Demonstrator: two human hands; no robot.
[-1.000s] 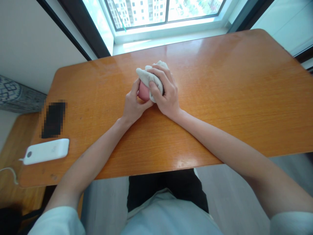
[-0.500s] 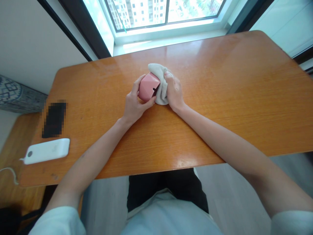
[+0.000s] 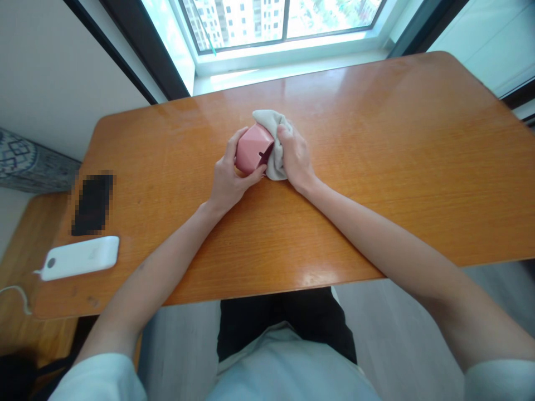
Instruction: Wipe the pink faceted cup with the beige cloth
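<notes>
A pink faceted container (image 3: 252, 148) with a dark notched opening on its right side is gripped by my left hand (image 3: 229, 175), thumb below and fingers around its left side. My right hand (image 3: 297, 156) is closed on a light grey cloth (image 3: 275, 161), bunched up and pressed against the open side of the container. Part of the cloth drapes over the container's upper right edge. The cloth and my right hand's grip hide how far the cloth goes into the opening.
Both hands are over a glossy brown wooden table (image 3: 355, 223). At its left end lie a dark blurred-out rectangular object (image 3: 92, 205) and a white power strip-like device (image 3: 81, 258) with a cable. A window (image 3: 284, 22) is behind the far edge.
The pink container has tilted very slightly in my left hand. My right hand's thumb has shifted a little to the left on the cloth.
</notes>
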